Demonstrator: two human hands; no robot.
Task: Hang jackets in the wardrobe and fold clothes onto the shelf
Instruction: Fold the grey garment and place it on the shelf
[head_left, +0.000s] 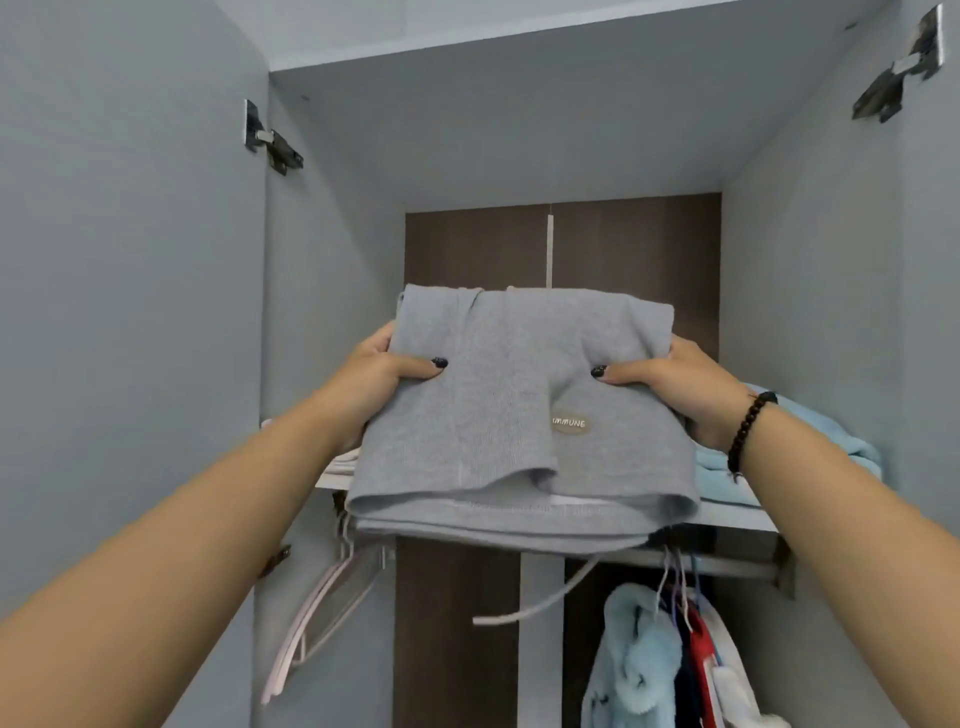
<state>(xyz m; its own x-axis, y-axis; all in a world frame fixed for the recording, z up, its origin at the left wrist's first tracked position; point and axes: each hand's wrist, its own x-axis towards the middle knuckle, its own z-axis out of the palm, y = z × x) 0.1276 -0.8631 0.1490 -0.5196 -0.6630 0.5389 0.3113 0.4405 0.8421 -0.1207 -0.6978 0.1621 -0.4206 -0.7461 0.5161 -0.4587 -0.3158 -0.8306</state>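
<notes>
Left hand (382, 371) and right hand (675, 382) gripping folded grey garment (514, 415) by its sides, holding it level over shelf (737, 517) front edge, long axis running near-to-far, drawstring (540, 603) dangling below.

Between the thumbs lay a folded grey garment (498, 395) of matt, fine-ribbed knit cloth, bearing a smooth oval patch. Beyond the right fingers sat fluffy pale-blue fleece (810, 441). The grey wardrobe panels (130, 260) looked smooth and matt, the brown back panel (634, 244) wood-grained, the hinges (272, 140) shiny metal.

Two hands, left hand (382, 371) and right hand (675, 382), grip a folded grey garment (514, 415) at the wardrobe shelf (737, 517), beside folded blue clothing (810, 457).
</notes>
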